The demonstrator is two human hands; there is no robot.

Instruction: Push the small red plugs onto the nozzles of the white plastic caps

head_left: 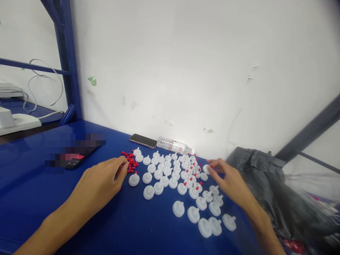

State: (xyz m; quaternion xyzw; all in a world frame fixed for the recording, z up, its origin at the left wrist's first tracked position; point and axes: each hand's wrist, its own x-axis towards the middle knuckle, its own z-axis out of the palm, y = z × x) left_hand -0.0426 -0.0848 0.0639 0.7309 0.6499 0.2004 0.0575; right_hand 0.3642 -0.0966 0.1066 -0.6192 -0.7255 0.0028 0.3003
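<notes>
My left hand (105, 177) is closed in a pinch at the edge of a pile of small red caps (132, 164); what its fingertips hold, if anything, is hidden. My right hand (225, 177) grips a white round cap with a short spout (206, 169), and a red tip shows by its fingers. Many similar white spouted caps (173, 183) lie between the hands, mostly spout up. Those toward the right middle wear red caps on their spouts, while others, such as a bare one (178, 209) near the front, have none.
At the back of the blue table (119, 226) lie a phone (143, 140) and a clear plastic bottle (175, 145) on its side. Another dark device (82, 157) lies at left. A black plastic bag (255, 177) stands beside my right arm. A white wall rises behind.
</notes>
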